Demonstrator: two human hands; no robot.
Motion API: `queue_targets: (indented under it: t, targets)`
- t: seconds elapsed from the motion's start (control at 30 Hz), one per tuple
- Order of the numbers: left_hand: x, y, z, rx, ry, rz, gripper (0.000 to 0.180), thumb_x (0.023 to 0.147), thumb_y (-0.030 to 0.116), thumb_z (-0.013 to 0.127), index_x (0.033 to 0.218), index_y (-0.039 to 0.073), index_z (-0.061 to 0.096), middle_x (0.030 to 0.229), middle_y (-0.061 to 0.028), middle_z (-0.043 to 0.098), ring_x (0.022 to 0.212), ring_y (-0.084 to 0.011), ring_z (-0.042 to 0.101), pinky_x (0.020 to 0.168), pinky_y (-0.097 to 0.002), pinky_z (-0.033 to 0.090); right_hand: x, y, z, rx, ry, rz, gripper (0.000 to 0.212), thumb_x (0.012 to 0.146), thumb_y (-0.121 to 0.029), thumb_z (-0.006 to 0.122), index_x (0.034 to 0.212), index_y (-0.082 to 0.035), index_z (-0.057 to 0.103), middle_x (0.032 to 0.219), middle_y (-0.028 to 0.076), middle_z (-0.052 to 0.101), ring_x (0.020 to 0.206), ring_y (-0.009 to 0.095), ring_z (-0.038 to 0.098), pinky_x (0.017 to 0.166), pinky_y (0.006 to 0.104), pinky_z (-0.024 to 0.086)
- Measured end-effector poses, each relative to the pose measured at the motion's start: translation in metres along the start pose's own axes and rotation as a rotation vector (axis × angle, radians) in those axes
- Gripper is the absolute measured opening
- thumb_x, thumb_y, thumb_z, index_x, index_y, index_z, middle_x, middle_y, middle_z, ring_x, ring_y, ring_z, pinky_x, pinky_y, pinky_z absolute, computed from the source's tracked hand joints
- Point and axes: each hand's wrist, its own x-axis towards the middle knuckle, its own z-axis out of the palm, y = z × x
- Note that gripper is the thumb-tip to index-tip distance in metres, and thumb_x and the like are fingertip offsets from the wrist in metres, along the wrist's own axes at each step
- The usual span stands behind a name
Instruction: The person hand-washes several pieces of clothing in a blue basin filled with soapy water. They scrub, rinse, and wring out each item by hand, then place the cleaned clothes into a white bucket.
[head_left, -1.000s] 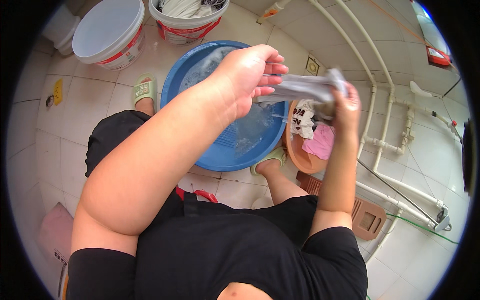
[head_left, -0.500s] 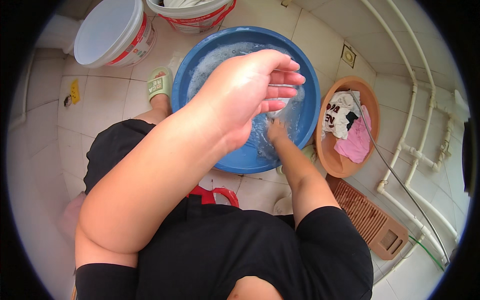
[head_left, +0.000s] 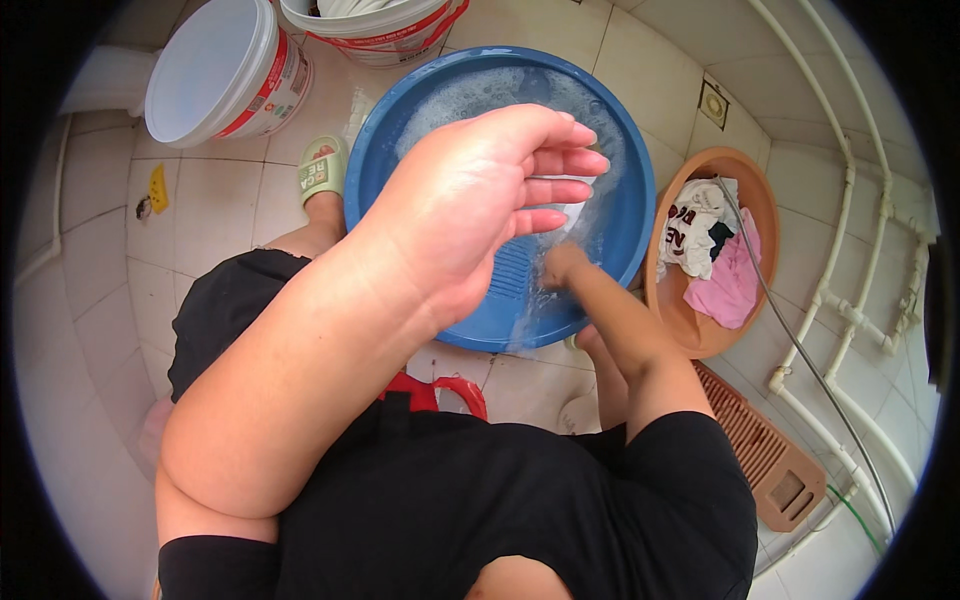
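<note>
My left hand (head_left: pixel 490 200) is raised over the blue basin (head_left: pixel 635 190), its fingers curved and slightly apart, holding nothing. It covers much of the basin's middle. Lower down, inside the basin, my right hand (head_left: pixel 565 265) is closed at the edge of a white, wet-looking cloth (head_left: pixel 576 212). Most of that cloth is hidden behind my left fingers. Foam (head_left: pixel 500 90) floats on the water along the far side. Ridges like a washboard's (head_left: pixel 510 275) show on the basin's near slope, with water running beside them.
To the right, an orange-brown tub (head_left: pixel 675 325) holds a white printed garment (head_left: pixel 690 230) and a pink one (head_left: pixel 725 285). A brown washboard (head_left: pixel 765 450) lies nearer me. White buckets (head_left: pixel 200 75) stand far left. Pipes (head_left: pixel 835 240) and a grey hose (head_left: pixel 790 340) run along the right wall.
My right hand has shifted slightly right and nearer to me, and the ridged slope shows more clearly. The left hand keeps nearly the same pose. The whole view has shifted a little.
</note>
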Motion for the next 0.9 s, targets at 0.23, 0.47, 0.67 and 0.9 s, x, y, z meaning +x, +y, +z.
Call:
queue_targets:
  t: [0.23,0.47,0.67,0.9]
  targets:
    - [-0.003,-0.002,-0.005,-0.07,0.003,-0.003,0.023,0.081,0.024,0.051,0.088,0.004,0.058,0.089,-0.006,0.06,0.084,-0.0134,0.053,0.074,-0.0255,0.041,-0.005,0.064,-0.049,0.846,0.592,0.3,0.044,0.071,-0.046,0.057,0.077,-0.002,0.063,0.084,0.017,0.063,0.082,0.028,0.06,0.069,0.0358,0.045]
    - [-0.003,-0.005,-0.001,0.019,0.016,-0.028,0.032,0.087,0.026,0.042,0.102,0.002,0.055,0.102,-0.0116,0.059,0.093,-0.0198,0.054,0.081,-0.0303,0.041,0.084,0.049,0.022,0.558,0.844,0.378,0.055,0.081,-0.037,0.047,0.128,-0.011,0.038,0.13,0.022,0.035,0.118,0.04,0.036,0.098,0.0426,0.03]
    - [-0.003,-0.002,-0.005,0.032,0.008,-0.012,0.032,0.087,0.026,0.042,0.103,0.002,0.055,0.102,-0.0113,0.058,0.093,-0.0199,0.054,0.081,-0.0301,0.041,0.04,0.06,-0.011,0.35,0.328,0.251,0.046,0.079,-0.027,0.046,0.122,-0.009,0.043,0.117,0.022,0.047,0.113,0.033,0.043,0.095,0.0407,0.034]
    - [-0.001,-0.005,-0.008,-0.057,0.027,-0.033,0.022,0.08,0.025,0.052,0.087,0.005,0.059,0.09,-0.005,0.06,0.084,-0.0138,0.053,0.074,-0.0259,0.04,0.056,0.037,-0.001,0.942,1.154,0.294,0.051,0.07,-0.04,0.056,0.105,-0.004,0.059,0.108,0.022,0.056,0.108,0.035,0.048,0.091,0.0392,0.037]
